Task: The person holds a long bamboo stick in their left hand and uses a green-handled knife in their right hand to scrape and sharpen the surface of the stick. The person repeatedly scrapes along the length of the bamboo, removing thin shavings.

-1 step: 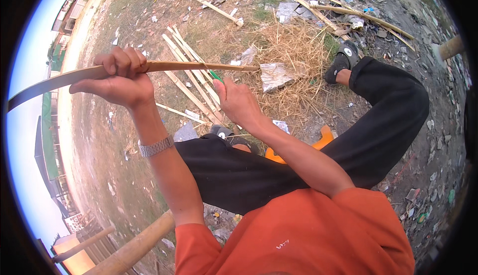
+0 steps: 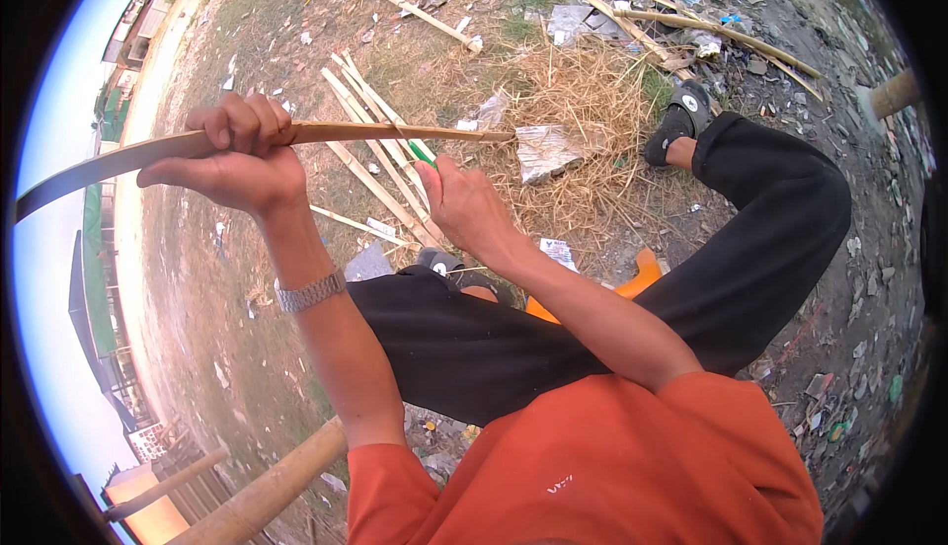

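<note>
Seemingly, whittling is in hand: the left hand grasps a bamboo strip stretching from nine o'clock toward twelve; the right hand grips a green tool, perhaps a knife, mostly hidden. A clean stroke would want the strip held steady.

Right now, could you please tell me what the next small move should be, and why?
Probably a short stroke of the green tool along the long strip, toward its tip: the right hand holds the tool close to the strip, and the left hand grips the strip well away from the tool. Contact between tool and strip is hard to make out.
</note>
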`<state>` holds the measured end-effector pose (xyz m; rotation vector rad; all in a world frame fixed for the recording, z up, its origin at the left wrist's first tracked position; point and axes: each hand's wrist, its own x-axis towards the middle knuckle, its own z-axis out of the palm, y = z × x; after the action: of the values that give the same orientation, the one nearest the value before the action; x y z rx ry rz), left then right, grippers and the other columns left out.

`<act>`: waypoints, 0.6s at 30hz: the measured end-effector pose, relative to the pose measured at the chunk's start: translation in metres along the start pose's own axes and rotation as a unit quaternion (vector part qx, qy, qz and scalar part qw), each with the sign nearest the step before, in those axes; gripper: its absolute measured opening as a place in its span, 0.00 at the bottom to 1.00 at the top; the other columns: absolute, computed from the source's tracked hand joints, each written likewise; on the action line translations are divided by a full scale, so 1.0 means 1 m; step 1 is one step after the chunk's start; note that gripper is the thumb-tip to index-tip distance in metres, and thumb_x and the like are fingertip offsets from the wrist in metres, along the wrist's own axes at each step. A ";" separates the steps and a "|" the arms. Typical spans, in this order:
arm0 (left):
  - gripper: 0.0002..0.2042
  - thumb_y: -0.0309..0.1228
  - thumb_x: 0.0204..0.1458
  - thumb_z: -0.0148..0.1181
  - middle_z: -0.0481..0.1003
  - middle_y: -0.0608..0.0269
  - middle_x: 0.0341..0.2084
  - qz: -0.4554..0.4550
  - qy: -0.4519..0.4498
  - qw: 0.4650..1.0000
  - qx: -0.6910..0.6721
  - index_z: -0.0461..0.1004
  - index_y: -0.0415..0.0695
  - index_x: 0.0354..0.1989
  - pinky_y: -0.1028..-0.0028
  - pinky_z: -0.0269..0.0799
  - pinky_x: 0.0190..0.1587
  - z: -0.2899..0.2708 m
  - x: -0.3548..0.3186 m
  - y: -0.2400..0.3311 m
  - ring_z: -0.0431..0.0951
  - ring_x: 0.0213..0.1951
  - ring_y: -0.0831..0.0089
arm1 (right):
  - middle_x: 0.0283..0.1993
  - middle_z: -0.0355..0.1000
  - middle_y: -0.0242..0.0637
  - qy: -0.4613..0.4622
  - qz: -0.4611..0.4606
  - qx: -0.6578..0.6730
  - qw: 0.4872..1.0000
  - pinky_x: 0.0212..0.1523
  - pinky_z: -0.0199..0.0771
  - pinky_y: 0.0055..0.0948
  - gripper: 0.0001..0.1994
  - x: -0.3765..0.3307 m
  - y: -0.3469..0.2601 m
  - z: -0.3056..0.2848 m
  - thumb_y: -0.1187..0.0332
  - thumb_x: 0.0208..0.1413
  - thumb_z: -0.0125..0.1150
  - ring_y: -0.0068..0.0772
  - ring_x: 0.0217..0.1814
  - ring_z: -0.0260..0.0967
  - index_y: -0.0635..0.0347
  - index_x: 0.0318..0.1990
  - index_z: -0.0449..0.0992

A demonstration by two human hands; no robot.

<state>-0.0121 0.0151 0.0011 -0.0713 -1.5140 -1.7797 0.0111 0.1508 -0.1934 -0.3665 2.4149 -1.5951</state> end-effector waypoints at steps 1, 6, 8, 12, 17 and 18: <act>0.35 0.76 0.44 0.18 0.45 0.74 0.07 -0.001 0.002 1.000 -0.002 0.47 0.53 0.15 0.78 0.40 0.14 0.001 0.000 0.001 0.43 0.11 0.80 | 0.28 0.70 0.64 0.006 0.025 -0.004 1.000 0.35 0.71 0.53 0.25 0.000 0.003 -0.001 0.54 0.65 0.37 0.65 0.33 0.71 0.71 0.37 0.70; 0.35 0.76 0.44 0.19 0.44 0.74 0.07 -0.003 0.021 1.000 0.000 0.48 0.53 0.15 0.79 0.39 0.15 0.003 0.000 0.001 0.43 0.11 0.81 | 0.28 0.71 0.63 -0.015 0.158 -0.067 0.985 0.36 0.72 0.51 0.24 0.004 0.014 -0.007 0.54 0.65 0.38 0.64 0.33 0.71 0.71 0.35 0.71; 0.35 0.76 0.44 0.19 0.44 0.74 0.07 0.001 0.013 1.000 0.001 0.48 0.53 0.15 0.79 0.39 0.15 0.004 0.000 0.000 0.42 0.11 0.80 | 0.23 0.70 0.59 0.008 0.040 -0.014 0.999 0.31 0.66 0.53 0.23 0.005 0.019 -0.002 0.55 0.65 0.37 0.65 0.28 0.69 0.69 0.34 0.70; 0.35 0.76 0.44 0.19 0.44 0.74 0.07 0.001 0.003 1.000 0.006 0.48 0.53 0.15 0.78 0.39 0.15 0.006 -0.001 0.001 0.42 0.12 0.80 | 0.30 0.71 0.63 0.007 0.045 -0.005 0.999 0.41 0.70 0.54 0.26 0.009 0.043 0.014 0.54 0.65 0.35 0.65 0.37 0.71 0.70 0.37 0.73; 0.37 0.79 0.37 0.19 0.44 0.74 0.09 -0.009 0.030 0.999 0.035 0.49 0.53 0.15 0.78 0.37 0.18 0.007 0.000 0.002 0.41 0.14 0.80 | 0.32 0.72 0.62 -0.039 0.198 -0.105 0.974 0.42 0.69 0.54 0.27 -0.008 0.109 0.003 0.53 0.65 0.35 0.64 0.38 0.71 0.70 0.36 0.74; 0.37 0.79 0.37 0.19 0.44 0.73 0.09 -0.009 0.023 0.999 0.022 0.49 0.53 0.15 0.77 0.37 0.18 0.007 0.000 0.001 0.41 0.14 0.80 | 0.32 0.72 0.62 -0.023 0.236 -0.100 0.966 0.41 0.70 0.54 0.27 -0.011 0.114 0.002 0.53 0.65 0.34 0.65 0.38 0.71 0.70 0.36 0.75</act>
<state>-0.0141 0.0208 0.0039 0.0052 -1.5239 -1.7485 0.0130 0.1956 -0.2984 0.1356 2.3946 -1.1298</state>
